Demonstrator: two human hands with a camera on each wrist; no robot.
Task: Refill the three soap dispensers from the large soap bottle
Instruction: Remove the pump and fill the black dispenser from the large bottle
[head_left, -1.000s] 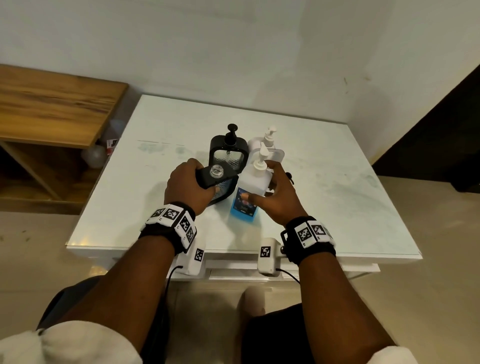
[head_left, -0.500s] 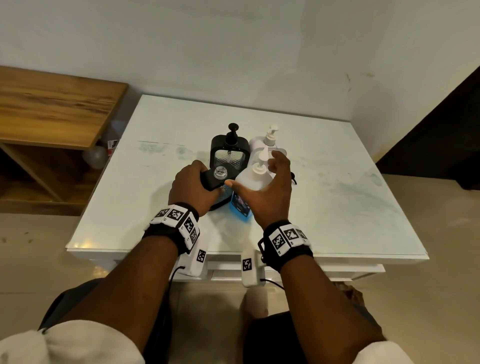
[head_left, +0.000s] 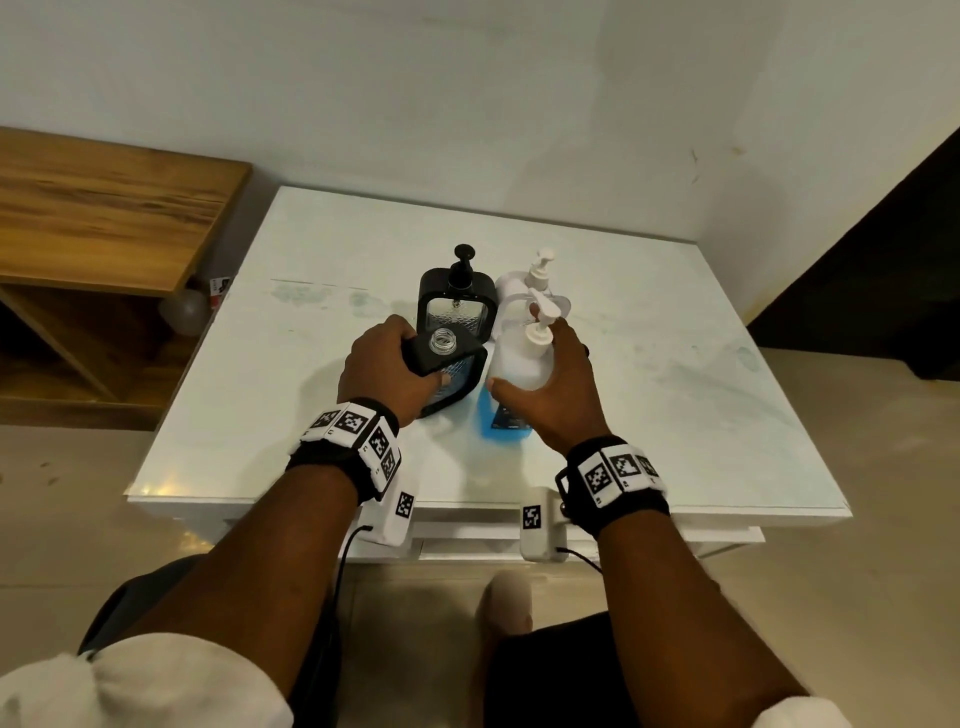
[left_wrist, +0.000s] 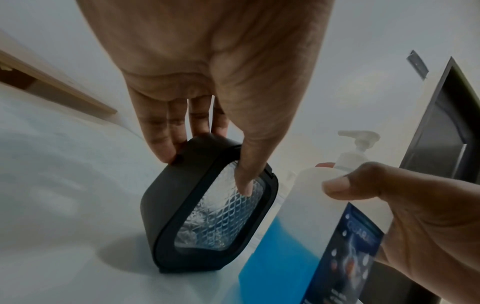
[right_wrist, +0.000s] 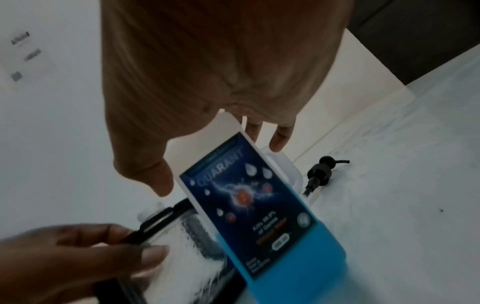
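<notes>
While the large soap bottle (head_left: 511, 374) stands on the white table (head_left: 675, 415) with its pump top on, pouring isn't possible yet; the right hand (head_left: 550, 395) wraps its shoulder, and a slick bottle could slip once lifted. Left hand (head_left: 387, 371) clamps the open black dispenser (head_left: 449, 371), tilted on its base edge, so it could skid. Narrow neck means likely spillage. Removed black pump (right_wrist: 320, 173) lies loose, could roll.

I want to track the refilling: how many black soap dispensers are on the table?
2. The back dispenser stands upright with its pump on; the open dispenser in front of it is tilted, gripped by the left hand. None seems hidden.
</notes>
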